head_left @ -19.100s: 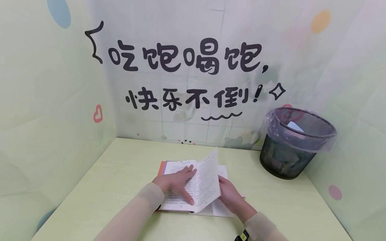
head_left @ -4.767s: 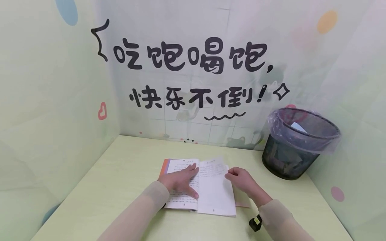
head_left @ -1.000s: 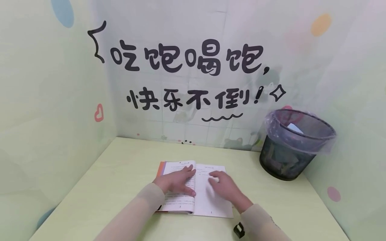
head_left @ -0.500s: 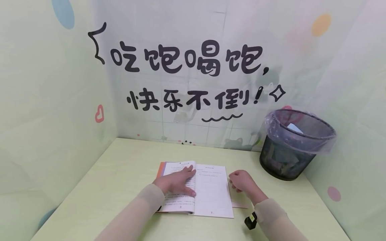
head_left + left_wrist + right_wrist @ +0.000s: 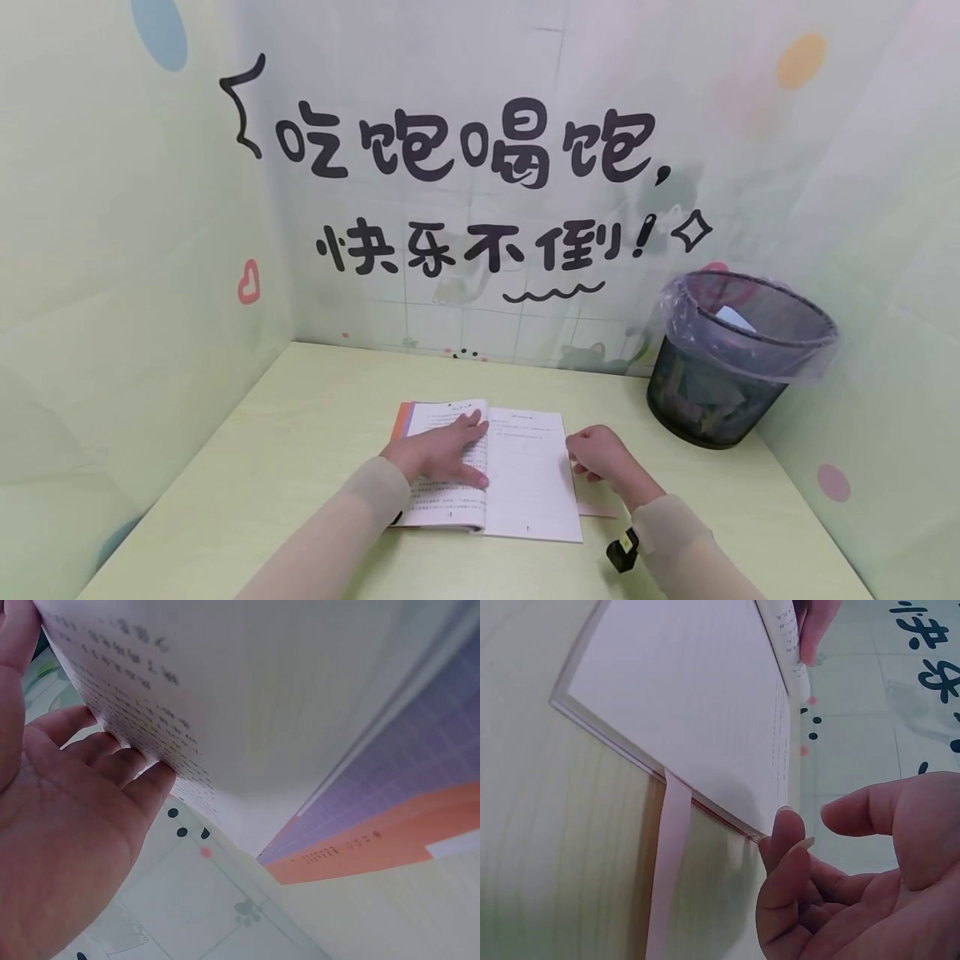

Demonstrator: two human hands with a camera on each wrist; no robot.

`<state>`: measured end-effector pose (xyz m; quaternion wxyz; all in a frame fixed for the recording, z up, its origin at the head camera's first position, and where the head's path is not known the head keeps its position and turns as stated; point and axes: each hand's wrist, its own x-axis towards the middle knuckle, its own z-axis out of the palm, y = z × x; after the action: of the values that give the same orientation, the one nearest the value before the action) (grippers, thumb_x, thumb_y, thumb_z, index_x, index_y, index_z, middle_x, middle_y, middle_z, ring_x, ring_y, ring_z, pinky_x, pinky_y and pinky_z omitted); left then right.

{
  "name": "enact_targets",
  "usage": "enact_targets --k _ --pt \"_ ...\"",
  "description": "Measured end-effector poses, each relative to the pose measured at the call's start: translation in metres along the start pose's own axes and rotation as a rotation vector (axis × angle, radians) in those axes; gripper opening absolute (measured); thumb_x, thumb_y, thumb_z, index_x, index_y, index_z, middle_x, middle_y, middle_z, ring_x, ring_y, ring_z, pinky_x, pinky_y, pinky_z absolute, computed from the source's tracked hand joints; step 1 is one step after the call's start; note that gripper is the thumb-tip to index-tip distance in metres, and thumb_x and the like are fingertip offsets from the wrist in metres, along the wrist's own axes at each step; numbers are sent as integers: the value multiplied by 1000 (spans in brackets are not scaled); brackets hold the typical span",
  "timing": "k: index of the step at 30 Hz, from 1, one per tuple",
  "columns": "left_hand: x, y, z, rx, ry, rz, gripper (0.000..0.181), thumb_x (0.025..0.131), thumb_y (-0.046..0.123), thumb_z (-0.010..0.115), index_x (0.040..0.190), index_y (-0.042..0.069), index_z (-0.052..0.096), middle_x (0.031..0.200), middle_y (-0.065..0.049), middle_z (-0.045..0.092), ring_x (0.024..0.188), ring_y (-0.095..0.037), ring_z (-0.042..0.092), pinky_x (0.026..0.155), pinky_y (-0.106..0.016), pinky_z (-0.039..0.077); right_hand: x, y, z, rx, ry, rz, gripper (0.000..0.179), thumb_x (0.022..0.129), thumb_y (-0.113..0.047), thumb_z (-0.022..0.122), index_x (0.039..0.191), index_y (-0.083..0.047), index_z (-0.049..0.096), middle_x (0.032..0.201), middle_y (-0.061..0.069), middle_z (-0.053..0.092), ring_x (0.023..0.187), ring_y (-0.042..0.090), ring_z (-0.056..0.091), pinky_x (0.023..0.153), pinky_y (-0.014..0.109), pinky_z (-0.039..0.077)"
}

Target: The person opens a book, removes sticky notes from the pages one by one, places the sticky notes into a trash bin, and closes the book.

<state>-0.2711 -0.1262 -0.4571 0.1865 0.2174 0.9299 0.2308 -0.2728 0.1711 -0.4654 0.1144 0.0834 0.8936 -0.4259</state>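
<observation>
An open book (image 5: 528,475) with white printed pages lies on the table, its orange and purple cover (image 5: 360,847) showing beneath the left pages. My left hand (image 5: 442,454) rests on the left page, fingers spread and thumb near the fold. In the left wrist view its fingertips lie against the printed page (image 5: 150,682). My right hand (image 5: 603,457) is at the book's right edge, fingers loosely bent. The right wrist view shows the thumb apart from the index finger, with fingertips beside the page corner and no page between them. The right page has a few lines of print at its top.
A pink strip (image 5: 671,847) sticks out from under the book's right side. A black mesh bin (image 5: 712,392) with a clear bag stands at the back right, papers inside. Printed walls (image 5: 465,83) enclose the pale table (image 5: 322,417).
The leaf that the right hand was lifting earlier no longer stands up; the right page lies flat. Over the last second the right hand moved from above that page to its right edge. The left hand stayed.
</observation>
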Motion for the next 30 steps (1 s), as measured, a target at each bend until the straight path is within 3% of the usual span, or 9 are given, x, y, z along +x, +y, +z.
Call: enact_targets --k 6,14,22,26,30 --pt "1 0 0 -10 -5 -4 105 92 52 86 175 18 31 187 -4 14 174 -31 13 138 -58 23 1 1 -2 46 -14 -1 26 104 -18 55 104 1 74 74 5 64 68 19 57 59 27 48" --pt "2 2 -1 -6 -1 -11 106 92 51 87 175 18 31 187 -3 14 174 -31 12 139 -57 21 1 -4 -5 103 -10 -88 26 108 -21 55 101 -2 72 86 7 63 68 19 53 60 29 43" --pt "1 0 -3 -36 -8 7 106 93 49 87 175 14 29 187 -6 13 174 -31 11 139 -57 20 -1 -16 -1 336 -115 -147 41 117 -35 49 114 -3 72 96 6 65 79 18 58 68 29 47" --pt "0 0 -2 -56 -6 13 106 93 49 86 175 14 29 187 -5 12 174 -32 10 139 -57 19 -2 -15 8 454 -179 -163 41 118 -31 45 117 0 71 92 4 65 78 17 57 67 28 47" --pt "-1 -1 0 -66 0 21 105 93 49 86 175 14 30 187 -6 12 174 -32 10 139 -56 20 -6 -10 20 455 -190 -225 39 116 -21 47 136 6 67 101 8 73 84 16 64 72 27 54"
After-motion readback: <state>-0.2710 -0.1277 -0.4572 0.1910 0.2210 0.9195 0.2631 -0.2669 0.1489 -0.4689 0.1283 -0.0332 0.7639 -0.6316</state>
